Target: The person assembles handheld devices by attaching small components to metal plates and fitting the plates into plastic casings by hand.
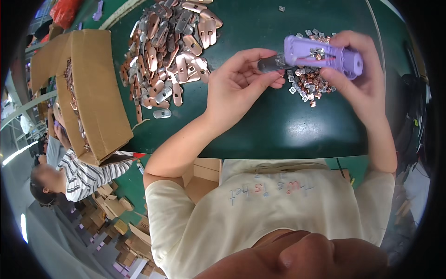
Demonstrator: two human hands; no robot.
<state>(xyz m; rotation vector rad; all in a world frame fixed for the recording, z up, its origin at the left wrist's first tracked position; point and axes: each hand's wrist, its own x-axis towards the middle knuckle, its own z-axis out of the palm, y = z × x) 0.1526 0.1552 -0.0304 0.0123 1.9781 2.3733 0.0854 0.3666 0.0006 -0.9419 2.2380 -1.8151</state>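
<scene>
A grey oval metal plate point(268, 64) is pinched between the thumb and fingers of my left hand point(234, 86). Its right end meets the left end of a long purple plastic housing point(302, 43), hollow along its middle, with a thin red strip inside. My right hand point(364, 51) wraps round the housing's wider right end, thumb on the near side. Below both lies a heap of small square metal pieces point(309, 86), silver and copper-coloured; the housing hides part of it. To the left rises a big pile of oval metal plates point(179, 60), each with a hole.
A cardboard box point(104, 88) with metal parts stands at the green table's point(251, 139) left edge. One loose square piece point(281, 9) lies at the far side. Beyond the box, a person in a striped top point(90, 176) works among stacked cartons point(111, 209).
</scene>
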